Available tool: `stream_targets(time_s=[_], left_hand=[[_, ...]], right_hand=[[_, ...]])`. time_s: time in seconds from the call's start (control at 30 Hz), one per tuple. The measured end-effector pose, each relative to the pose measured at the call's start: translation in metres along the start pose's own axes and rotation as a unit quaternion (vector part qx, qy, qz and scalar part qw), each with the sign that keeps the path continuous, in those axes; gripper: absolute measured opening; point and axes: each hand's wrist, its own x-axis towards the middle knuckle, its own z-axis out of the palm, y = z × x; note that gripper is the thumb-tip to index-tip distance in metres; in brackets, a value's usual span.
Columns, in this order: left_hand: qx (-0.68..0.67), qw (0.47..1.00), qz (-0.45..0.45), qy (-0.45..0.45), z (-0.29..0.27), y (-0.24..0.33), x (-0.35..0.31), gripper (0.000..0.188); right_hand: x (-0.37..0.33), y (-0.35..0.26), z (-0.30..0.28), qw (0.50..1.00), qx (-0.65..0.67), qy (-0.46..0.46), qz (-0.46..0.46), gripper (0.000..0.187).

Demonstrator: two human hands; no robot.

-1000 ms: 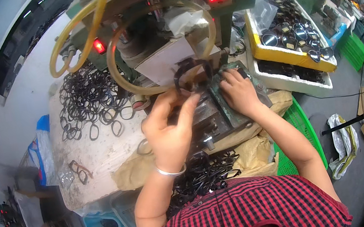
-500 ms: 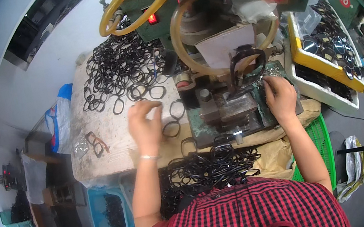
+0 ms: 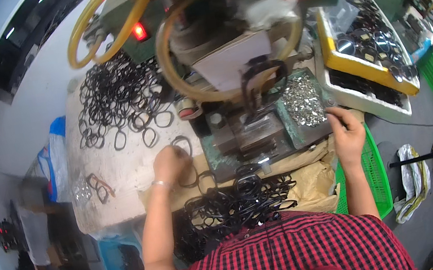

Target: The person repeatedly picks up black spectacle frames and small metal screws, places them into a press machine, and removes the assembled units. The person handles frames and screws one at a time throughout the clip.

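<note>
My left hand (image 3: 171, 164) is closed at a black eyeglass frame (image 3: 190, 146) on the worktop, left of the press; its fingertips are slightly blurred. My right hand (image 3: 349, 133) has thumb and forefinger pinched together, at the near right edge of a heap of tiny shiny metal pieces (image 3: 304, 102). Whatever lies between those fingertips is too small to make out. Between my hands, another black eyeglass frame (image 3: 265, 84) stands upright in the fixture (image 3: 253, 134) of the green press, touched by neither hand.
Piled black eyeglass frames (image 3: 118, 94) cover the worktop's far left. More frames (image 3: 238, 197) lie heaped before my body. A yellow-rimmed foam box (image 3: 369, 72) of glasses stands at right, above a green basket (image 3: 377, 171). A yellow hose (image 3: 163, 58) loops before the press.
My left hand has come down onto the eyeglass frame beside it. My right hand has drawn back toward me from the metal pieces, its fingertips together. The whole view has shifted.
</note>
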Motion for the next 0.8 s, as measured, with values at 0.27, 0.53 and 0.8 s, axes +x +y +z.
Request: stream_targets(time_s=[0.27,0.53,0.8], left_hand=[[-0.032,0.993,0.025,0.113,-0.003,0.000,0.000,0.027],[-0.450,0.853,0.109,0.242,-0.048,0.037,-0.051,0.008],[-0.528,0.722,0.279,0.350,-0.097,0.108,-0.106,0.017]], right_hand=[[0.032,-0.091,0.073,0.969,0.198,-0.139,-0.036,0.022],[0.019,-0.090,0.087,0.896,0.405,-0.152,0.103,0.042],[0.005,-0.132,0.079,0.879,0.425,-0.172,0.132,0.051]])
